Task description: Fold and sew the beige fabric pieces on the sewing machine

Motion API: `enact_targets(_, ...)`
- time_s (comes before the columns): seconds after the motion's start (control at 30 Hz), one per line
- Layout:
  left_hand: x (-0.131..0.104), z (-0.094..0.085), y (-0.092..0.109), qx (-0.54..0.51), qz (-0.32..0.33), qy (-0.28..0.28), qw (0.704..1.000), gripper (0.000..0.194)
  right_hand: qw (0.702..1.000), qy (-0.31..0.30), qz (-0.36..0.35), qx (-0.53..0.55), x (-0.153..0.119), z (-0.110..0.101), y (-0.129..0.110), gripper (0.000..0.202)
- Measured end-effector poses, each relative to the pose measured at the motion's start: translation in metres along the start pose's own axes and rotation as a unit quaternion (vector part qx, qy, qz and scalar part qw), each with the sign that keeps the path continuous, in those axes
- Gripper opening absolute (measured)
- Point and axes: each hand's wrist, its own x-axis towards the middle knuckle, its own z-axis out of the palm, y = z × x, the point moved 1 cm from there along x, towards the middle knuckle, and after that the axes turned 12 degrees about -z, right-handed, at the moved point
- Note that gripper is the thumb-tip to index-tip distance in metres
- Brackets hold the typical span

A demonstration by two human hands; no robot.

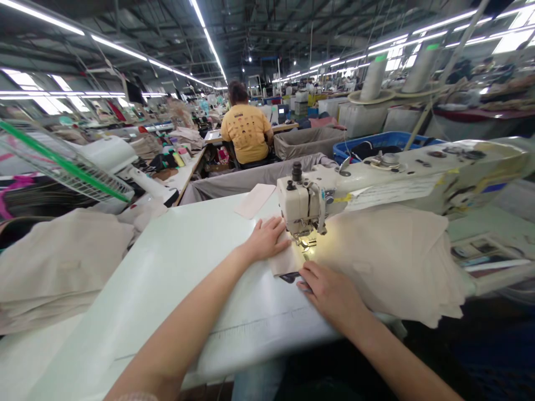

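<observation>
A small beige fabric piece (285, 263) lies under the needle area of a white sewing machine (297, 203), whose lamp lights the presser foot. My left hand (267, 239) rests flat on this piece, left of the foot, fingers stretched out. Just in front of the foot, my right hand (328, 287) has its thumb and fingers closed at the piece's near right corner; the fingertips are partly hidden. To the right of the needle, under the machine arm, a stack of beige fabric panels (388, 256) spreads over the table. Another beige piece (256, 200) lies behind my left hand.
The pale worktable (179, 262) has ruler markings near its front edge. At left sits a pile of beige fabric (62, 262) beside a wire rack with a green edge (67, 161). Beyond are grey cloth bins (309, 142), a blue crate (384, 139), thread cones (373, 78) and a seated person (246, 131).
</observation>
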Motion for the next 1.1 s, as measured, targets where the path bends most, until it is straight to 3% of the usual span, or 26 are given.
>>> enact_targets(0.33,0.015,0.001,0.006,-0.009,0.019,0.016,1.000,0.039,0.999,-0.017,0.046,0.002,0.005,0.000,0.004,0.012)
enact_targets(1.1,0.025,0.007,0.000,0.021,0.015,0.037,0.999,0.034,0.995,-0.067,0.072,0.009,0.020,-0.003,0.010,0.020)
